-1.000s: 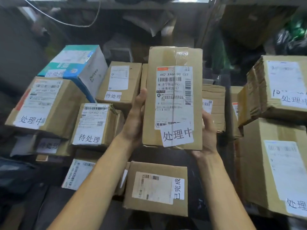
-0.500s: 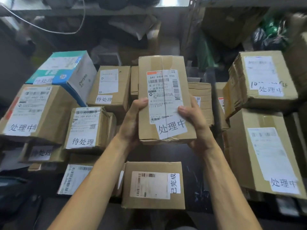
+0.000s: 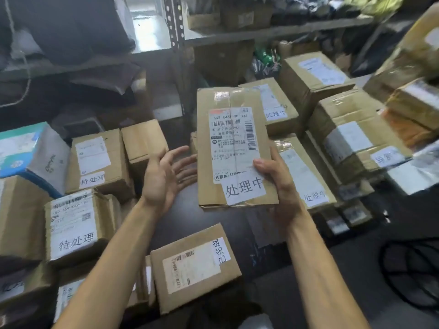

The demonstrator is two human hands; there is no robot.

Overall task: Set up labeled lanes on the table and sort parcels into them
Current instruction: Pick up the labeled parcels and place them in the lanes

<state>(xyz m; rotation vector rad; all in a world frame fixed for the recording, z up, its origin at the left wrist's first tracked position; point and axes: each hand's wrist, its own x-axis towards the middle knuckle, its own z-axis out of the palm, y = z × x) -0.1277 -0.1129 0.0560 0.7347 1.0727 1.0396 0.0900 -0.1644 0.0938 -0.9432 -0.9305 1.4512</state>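
While the right hand grips the parcel at its lower right edge, the left hand hangs spread just beside its left edge, over dark table.

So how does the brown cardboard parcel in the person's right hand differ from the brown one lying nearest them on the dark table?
The held brown cardboard parcel is up in the right hand; the nearest brown cardboard parcel lies untouched on the dark table. The held parcel's white sticker reads 处理中, upright; the nearest parcel's white sticker reads 已完成, turned sideways. Both carry barcoded shipping labels.
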